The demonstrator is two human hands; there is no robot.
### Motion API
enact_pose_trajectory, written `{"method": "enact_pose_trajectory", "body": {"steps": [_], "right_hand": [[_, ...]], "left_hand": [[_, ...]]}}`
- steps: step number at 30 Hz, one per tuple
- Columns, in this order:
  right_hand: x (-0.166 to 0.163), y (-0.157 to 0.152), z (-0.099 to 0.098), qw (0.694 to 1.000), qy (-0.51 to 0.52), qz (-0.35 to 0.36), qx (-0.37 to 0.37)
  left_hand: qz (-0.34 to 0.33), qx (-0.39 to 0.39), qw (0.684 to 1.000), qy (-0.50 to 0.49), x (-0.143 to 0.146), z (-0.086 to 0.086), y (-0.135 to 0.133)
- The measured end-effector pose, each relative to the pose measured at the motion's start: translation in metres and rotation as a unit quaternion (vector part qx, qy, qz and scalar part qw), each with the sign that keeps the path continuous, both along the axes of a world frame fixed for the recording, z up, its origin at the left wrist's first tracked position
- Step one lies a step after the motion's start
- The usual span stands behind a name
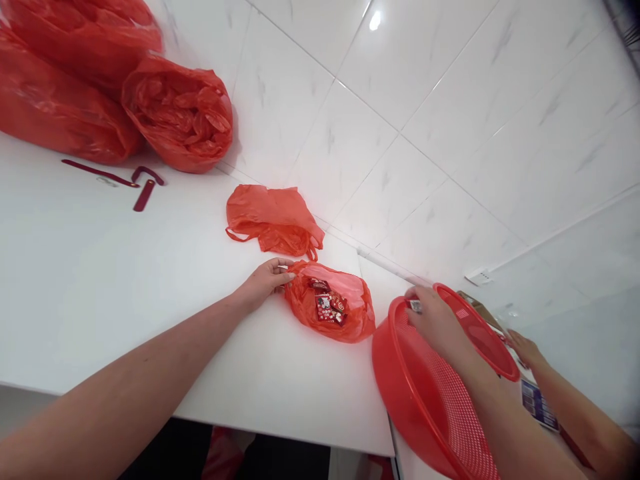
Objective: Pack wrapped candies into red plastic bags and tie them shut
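My left hand (pixel 267 280) pinches the rim of a small open red plastic bag (pixel 350 320) lying on the white table (pixel 100 280). Inside the bag lie a few red wrapped sweets (pixel 327 307). My right hand (pixel 435 320) reaches over the edge of a red perforated basket (pixel 425 407) and its fingers close on a small wrapped item (pixel 415 305). A second red basket (pixel 480 333) sits behind the first.
Another filled red bag (pixel 273 220) lies behind the open one. Large red sacks of bags (pixel 175 110) are piled at the far left, with dark red strips (pixel 143 187) beside them. Another person's hand (pixel 525 347) reaches in at the right, near a printed box (pixel 537 400).
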State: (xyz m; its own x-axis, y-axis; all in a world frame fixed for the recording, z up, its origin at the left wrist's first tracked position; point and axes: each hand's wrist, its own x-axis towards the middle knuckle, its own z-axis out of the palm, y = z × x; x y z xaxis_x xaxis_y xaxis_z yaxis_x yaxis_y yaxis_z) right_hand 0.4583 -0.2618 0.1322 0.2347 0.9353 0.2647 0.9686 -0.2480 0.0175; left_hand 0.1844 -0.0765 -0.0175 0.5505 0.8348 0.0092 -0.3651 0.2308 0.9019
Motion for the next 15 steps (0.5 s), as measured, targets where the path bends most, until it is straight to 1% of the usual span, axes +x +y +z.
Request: {"method": "enact_pose_trajectory", "body": {"steps": [2,3,6,9,10,12,15], "right_hand": [[-0.019,0.02,0.006,0.999,-0.006,0.05,0.006],[-0.028,0.03,0.007,0.997,-0.008,0.076,0.003],[-0.05,0.055,-0.002,0.989,-0.027,0.144,-0.016],[-0.056,0.066,-0.01,0.982,-0.048,0.182,-0.013],[-0.054,0.065,-0.01,0.983,-0.05,0.178,-0.005],[-0.048,0.057,-0.007,0.988,-0.054,0.145,0.018],[-0.029,0.034,-0.001,0.996,-0.065,0.056,0.028]], "left_hand": [[-0.003,0.003,1.0,-0.003,0.0,-0.001,0.0],[-0.004,0.005,1.0,-0.004,0.0,-0.001,0.0],[-0.002,0.007,1.0,-0.006,0.0,-0.003,0.0],[0.003,0.004,1.0,-0.005,0.0,-0.002,-0.001],[0.003,0.005,1.0,-0.003,0.0,-0.002,-0.001],[0.004,0.008,1.0,0.003,0.0,-0.001,-0.001],[-0.001,0.009,1.0,0.011,0.0,-0.001,-0.001]]}}
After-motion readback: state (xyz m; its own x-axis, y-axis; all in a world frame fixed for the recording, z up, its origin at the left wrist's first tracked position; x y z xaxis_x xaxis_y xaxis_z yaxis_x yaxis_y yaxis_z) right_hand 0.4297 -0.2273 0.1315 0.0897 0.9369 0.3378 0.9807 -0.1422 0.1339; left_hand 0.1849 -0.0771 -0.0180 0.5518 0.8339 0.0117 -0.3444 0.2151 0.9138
